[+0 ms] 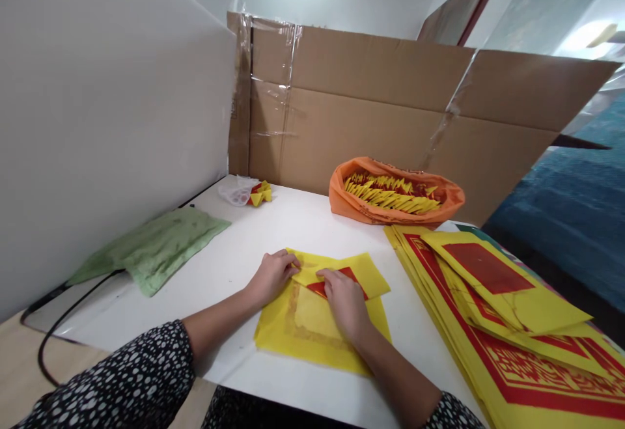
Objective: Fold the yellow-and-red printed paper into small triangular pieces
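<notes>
On the white tabletop in front of me lies a yellow paper sheet point(317, 344) with a faint square frame showing through. A smaller yellow paper point(372, 267) with a red patch point(349, 274) lies across its upper part, partly folded over. My left hand point(274, 275) pinches the upper left corner of the yellow paper between thumb and fingers. My right hand point(344, 300) has curled fingers on the folded paper beside the red patch, its fingertips close to the fold. That hand and forearm hide part of the lower sheet.
An orange bag point(351, 204) full of folded yellow and red pieces stands at the back. Stacked yellow papers with red prints point(488, 351) cover the right side. A green cloth point(161, 247) and a cable point(49, 334) lie left. Cardboard point(361, 129) walls the rear.
</notes>
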Tool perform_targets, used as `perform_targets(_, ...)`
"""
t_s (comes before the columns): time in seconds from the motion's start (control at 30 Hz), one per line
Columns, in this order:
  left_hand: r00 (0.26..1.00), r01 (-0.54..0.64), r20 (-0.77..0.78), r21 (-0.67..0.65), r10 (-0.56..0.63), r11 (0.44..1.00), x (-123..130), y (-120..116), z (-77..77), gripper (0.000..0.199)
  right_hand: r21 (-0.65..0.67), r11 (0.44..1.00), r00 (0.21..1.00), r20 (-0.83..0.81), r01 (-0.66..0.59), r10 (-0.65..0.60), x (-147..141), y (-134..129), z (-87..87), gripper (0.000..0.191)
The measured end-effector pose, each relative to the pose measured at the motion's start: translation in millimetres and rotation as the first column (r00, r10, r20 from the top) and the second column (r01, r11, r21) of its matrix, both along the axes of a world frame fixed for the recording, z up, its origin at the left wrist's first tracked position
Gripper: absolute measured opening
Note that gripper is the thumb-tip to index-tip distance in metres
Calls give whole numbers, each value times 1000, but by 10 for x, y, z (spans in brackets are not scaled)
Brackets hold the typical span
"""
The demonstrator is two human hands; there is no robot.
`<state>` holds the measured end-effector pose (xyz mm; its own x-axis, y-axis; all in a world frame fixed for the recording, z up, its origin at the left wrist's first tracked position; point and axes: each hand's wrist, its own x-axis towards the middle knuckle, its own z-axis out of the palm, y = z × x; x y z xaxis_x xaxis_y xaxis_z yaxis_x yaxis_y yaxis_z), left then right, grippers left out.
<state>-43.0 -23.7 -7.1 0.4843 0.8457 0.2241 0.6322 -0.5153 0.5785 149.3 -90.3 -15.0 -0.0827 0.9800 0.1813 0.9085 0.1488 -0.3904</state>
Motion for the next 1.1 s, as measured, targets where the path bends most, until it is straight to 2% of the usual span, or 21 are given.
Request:
perform_targets(0.1, 997, 6, -79, 36, -3, 999, 0, -24, 24, 15, -23, 1000, 996, 91, 6, -4, -19, 0, -4, 37)
perform_targets(0.17, 983, 44, -183, 129, -20, 991, -4, -58, 50, 18, -55, 998, 981, 195, 24, -13, -43, -7, 18, 36)
perform_targets(0.27, 908, 274, -390, 275, -154, 922, -7, -144, 91, 21, -59, 997, 944, 330, 41, -19, -71, -33, 81, 33)
perform_targets(0.33, 824, 418, -514, 268, -238, 868, -3, -227, 106, 23, -26, 1000, 932, 362, 0, 9, -58, -70, 108, 31)
perform_targets(0.4, 780, 440, -579, 237, -238, 866, 8, -324, 108, 28, 4, 998, 932, 359, -63, 57, -4, -135, 87, 32)
perform_targets(0.53, 797, 369, -575, 222, -184, 903, 71, -499, 77, 40, 108, 978, 954, 263, -177, 144, 203, -361, -127, 33)
perform_targets(0.67, 816, 340, -532, 123, -227, 933, 204, -507, -27, 60, 209, 956, 974, 136, -206, 180, 364, -619, -324, 36)
perform_targets(0.77, 831, 274, -516, 52, -210, 960, 298, -430, -131, 73, 153, 977, 989, 25, -147, 145, 382, -720, -296, 38)
perform_targets(0.83, 842, 240, -513, 82, -165, 967, 327, -379, -154, 77, 81, 990, 989, -78, -119, 126, 384, -728, -208, 37)
perform_targets(0.9, 845, 300, -499, 142, -194, 943, 322, -324, -114, 74, 7, 994, 967, -231, -112, 110, 407, -720, -99, 38)
perform_targets(0.97, 804, 461, -490, 157, -336, 873, 294, -248, -26, 62, -36, 996, 883, -465, -84, 58, 444, -726, 7, 37)
perform_targets(1.0, 767, 544, -487, 150, -418, 825, 276, -199, 23, 55, -63, 996, 791, -612, -57, 7, 459, -741, 52, 35)
perform_targets(1.03, 735, 607, -479, 148, -480, 781, 259, -145, 69, 48, -108, 993, 650, -758, -39, -56, 466, -763, 88, 33)
perform_targets(1.1, 711, 660, -464, 181, -528, 729, 229, -30, 133, 38, -238, 966, 268, -942, -102, -204, 449, -815, 129, 34)
